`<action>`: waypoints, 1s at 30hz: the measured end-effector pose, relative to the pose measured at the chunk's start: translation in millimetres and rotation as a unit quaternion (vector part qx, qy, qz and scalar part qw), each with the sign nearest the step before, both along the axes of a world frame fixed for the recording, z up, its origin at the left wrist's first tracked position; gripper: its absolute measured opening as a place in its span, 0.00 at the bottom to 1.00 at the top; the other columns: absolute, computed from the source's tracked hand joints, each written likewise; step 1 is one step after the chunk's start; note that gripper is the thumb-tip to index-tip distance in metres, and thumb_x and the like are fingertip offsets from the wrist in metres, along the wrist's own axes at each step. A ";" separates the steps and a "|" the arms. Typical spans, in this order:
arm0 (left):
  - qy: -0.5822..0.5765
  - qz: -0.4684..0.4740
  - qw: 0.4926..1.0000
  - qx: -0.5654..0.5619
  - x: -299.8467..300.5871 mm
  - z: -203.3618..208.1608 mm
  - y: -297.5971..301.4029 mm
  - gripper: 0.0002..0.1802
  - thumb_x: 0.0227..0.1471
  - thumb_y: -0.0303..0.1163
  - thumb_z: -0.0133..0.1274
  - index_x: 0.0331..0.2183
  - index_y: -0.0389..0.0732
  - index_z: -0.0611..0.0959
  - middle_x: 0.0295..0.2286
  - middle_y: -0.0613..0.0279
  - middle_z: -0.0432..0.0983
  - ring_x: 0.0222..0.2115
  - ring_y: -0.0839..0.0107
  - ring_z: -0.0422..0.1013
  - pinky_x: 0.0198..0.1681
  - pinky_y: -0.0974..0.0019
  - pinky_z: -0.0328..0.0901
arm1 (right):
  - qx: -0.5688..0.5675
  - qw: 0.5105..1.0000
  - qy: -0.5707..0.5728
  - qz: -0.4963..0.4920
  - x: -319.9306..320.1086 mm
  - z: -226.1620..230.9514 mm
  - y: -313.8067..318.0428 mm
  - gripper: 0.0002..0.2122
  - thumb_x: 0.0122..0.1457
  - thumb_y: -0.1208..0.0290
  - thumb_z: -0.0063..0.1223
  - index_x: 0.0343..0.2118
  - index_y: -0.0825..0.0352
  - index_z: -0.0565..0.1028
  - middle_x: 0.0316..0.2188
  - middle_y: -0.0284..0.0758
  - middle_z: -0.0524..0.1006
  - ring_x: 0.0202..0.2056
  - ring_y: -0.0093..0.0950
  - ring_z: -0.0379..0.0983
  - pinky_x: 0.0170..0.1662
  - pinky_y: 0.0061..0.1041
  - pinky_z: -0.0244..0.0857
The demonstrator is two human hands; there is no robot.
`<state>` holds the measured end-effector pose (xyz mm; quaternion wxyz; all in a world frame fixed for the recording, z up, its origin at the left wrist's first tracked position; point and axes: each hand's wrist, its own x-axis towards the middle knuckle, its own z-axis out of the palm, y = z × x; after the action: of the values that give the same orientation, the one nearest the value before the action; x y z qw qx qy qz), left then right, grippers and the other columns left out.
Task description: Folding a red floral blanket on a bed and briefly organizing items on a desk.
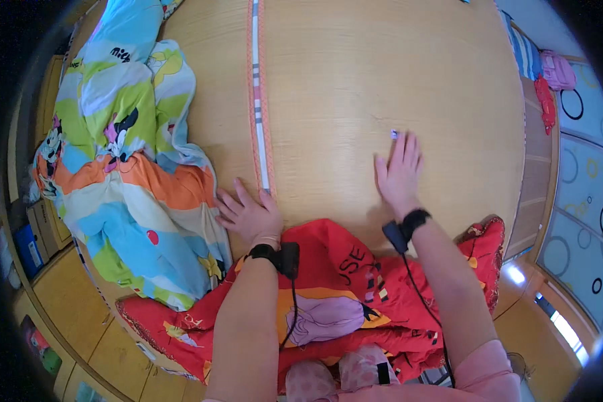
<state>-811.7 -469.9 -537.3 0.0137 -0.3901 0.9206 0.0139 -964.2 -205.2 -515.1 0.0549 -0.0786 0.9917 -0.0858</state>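
Note:
My left hand [249, 216] lies on a tan woven sleeping mat [328, 100], its fingers spread. Its fingertips are beside the lower end of a pale fabric strip [260, 120] with orange edging, and a crumpled cartoon-print quilt [134, 201] is just to its left. Farther right, my right hand [400, 173] rests flat on the mat, fingers stretched out. A small shiny purple-white spot [394, 135] shows at its fingertips; I cannot make out what it is. Below both hands a red printed blanket [321, 254] lies bunched across the mat's near edge.
Both wrists carry dark straps with small black devices [288, 260] and cables. To the right stand blue cabinet doors [576, 221] with circle patterns, and a pink bag [558, 70] lies near the far right. A blue box [29, 249] sits among wooden furniture on the left.

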 end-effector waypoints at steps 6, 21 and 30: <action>0.011 -0.009 1.000 0.003 4.1 5.2 -10.6 0.37 0.55 0.52 0.44 0.62 0.47 0.62 0.63 0.38 0.47 0.64 0.38 0.42 0.61 0.29 0.39 | -0.092 0.940 0.048 0.325 -22.7 48.7 -97.9 0.34 0.57 0.58 0.54 0.63 0.71 0.57 0.64 0.47 0.58 0.66 0.47 0.49 0.67 0.46 0.43; -0.001 0.003 1.000 0.011 -3.2 5.0 -2.6 0.37 0.56 0.52 0.42 0.63 0.48 0.60 0.63 0.40 0.47 0.65 0.39 0.41 0.61 0.30 0.39 | 0.031 0.994 -0.026 0.098 -46.0 21.8 61.2 0.34 0.63 0.53 0.45 0.66 0.69 0.53 0.68 0.47 0.50 0.68 0.43 0.43 0.68 0.47 0.38; -0.037 0.001 0.999 0.008 -3.2 4.8 -1.5 0.37 0.57 0.52 0.40 0.64 0.48 0.59 0.64 0.40 0.45 0.65 0.40 0.40 0.62 0.31 0.38 | -0.096 0.991 0.073 -0.049 -62.7 -32.5 -2.0 0.34 0.64 0.56 0.44 0.63 0.79 0.52 0.64 0.60 0.51 0.66 0.53 0.46 0.68 0.44 0.41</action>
<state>-814.9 -471.3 -532.5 0.0509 -0.3907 0.9191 0.0072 -1026.9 -207.2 -547.6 -0.0302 -0.0411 0.9828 -0.1777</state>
